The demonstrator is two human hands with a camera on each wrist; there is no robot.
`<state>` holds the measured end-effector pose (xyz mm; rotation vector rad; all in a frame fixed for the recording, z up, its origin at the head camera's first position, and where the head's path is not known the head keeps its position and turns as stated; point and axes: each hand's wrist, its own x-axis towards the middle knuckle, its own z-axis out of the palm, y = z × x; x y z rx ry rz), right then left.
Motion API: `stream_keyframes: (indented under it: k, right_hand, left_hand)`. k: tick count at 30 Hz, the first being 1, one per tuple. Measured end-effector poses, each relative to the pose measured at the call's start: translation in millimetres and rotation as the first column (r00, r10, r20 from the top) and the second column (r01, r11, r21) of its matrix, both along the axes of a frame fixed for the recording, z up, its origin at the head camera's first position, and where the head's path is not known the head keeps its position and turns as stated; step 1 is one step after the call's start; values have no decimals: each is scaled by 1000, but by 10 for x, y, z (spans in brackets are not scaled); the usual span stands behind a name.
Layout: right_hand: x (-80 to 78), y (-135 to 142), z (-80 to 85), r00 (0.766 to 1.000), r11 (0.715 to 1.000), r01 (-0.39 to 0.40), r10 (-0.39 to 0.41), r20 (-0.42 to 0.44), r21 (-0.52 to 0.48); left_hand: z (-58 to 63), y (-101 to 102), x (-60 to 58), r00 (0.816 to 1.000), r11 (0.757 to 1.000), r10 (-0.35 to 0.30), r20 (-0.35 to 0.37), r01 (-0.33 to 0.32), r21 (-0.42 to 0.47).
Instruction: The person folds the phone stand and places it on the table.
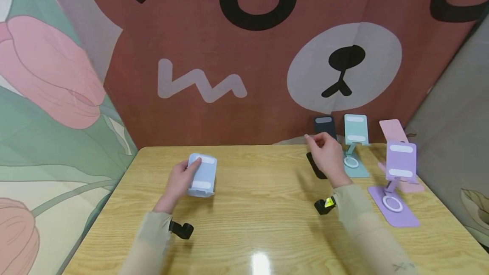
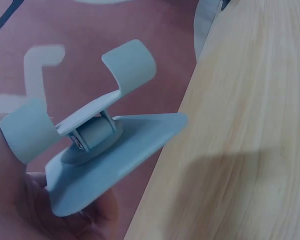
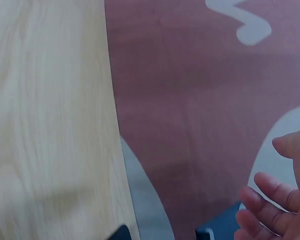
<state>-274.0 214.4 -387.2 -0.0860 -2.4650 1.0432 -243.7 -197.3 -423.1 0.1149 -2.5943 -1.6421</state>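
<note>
My left hand (image 1: 180, 180) grips a light blue folding phone stand (image 1: 205, 174) above the left half of the table, thumb across its padded front. In the left wrist view the stand (image 2: 117, 145) appears edge-on, its support lips up and its plates folded close together; the fingers are partly hidden behind it. On the right, my right hand (image 1: 327, 156) is raised in front of a black phone stand (image 1: 324, 125) and covers part of it. Nothing is held in the right hand (image 3: 285, 195), whose fingers are loosely bent and apart from the thumb.
A teal phone stand (image 1: 356, 128) stands just right of my right hand. Further right are a purple stand (image 1: 401, 162) and, partly behind it, a pink stand (image 1: 393, 130). The wooden table (image 1: 259, 207) backs onto a brown bear-print cloth (image 1: 263, 54).
</note>
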Motion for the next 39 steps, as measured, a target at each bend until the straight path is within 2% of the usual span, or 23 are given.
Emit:
stream_keyframes:
  k: [8,18,22,28,33,39]
  right_hand:
    - [-121,268,54,996,997,78,-77,32,-16]
    - [-207,428,104,992,997,74,-72,103,-15]
    - [-242,454,115,989,998,53,-51,137,-15]
    - [-291,467,144,978,1000,13,-17,209,22]
    - [-342,508,124,972,1000,3,-10,235,31]
    - [-401,570,98,970,999,0,-8,245,34]
  left_hand:
    - [-20,-401,43,991,997,14,134,-3,-80]
    - [21,-748,57,975,991,16,222,13,-132]
    - [12,-826,45,968,985,4,251,39,-167]
    - [-84,-888,21,954,980,-2,299,62,-191]
    - [-143,-900,14,953,976,-14,302,78,-201]
    - [-128,-909,-19,951,970,-25,308,97,-222]
